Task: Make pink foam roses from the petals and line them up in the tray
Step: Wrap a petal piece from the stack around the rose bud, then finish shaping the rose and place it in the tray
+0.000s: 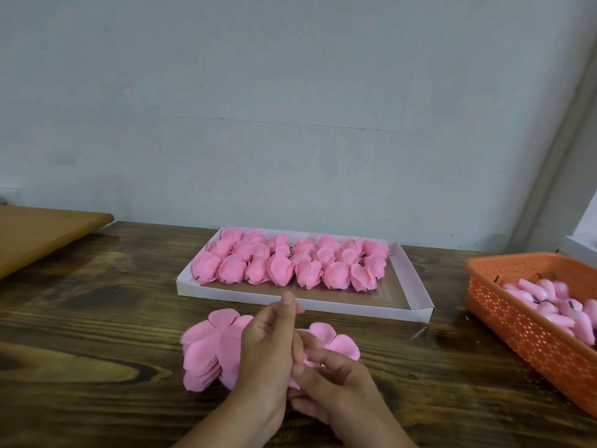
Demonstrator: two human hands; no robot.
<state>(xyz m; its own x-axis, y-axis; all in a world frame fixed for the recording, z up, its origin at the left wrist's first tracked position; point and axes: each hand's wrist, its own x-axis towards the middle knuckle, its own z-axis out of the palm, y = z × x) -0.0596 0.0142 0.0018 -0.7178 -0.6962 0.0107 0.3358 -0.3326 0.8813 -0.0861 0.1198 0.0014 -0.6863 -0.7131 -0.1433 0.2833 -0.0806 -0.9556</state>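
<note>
Head view, step in hand: a new rose is judged to be under assembly; a petal piece (pixel 336 342) is worked between both hands at lower centre of the frame, over the petal stack (pixel 206 350).
Head view, left hand (pixel 265 344): raised over the stack with fingers drawn together at the tips, seemingly pinching something small; what is pinched cannot be told.
Head view, right hand (pixel 332 379): fingers are curled round the lower edge of the petal piece, which is gripped from below.
Head view, petal piece: spread flat to the right of the hands, its lobes fanning toward the upper right; no clear long axis is shown.
Head view, tray (pixel 416 286): set at centre frame beyond the hands, long axis running left to right, slightly skewed.
Head view, finished roses (pixel 284 260): laid in three rows filling the far part of the tray, stubs pointed toward the near edge; the near strip is seen bare.
Head view, orange basket (pixel 517 334): at right edge, pink buds (pixel 549 305) with dark stems held inside.
Next move, judged: the petals need wrapping round a bud, then the rose is to be laid in the bare near strip, aligned with the rows.
</note>
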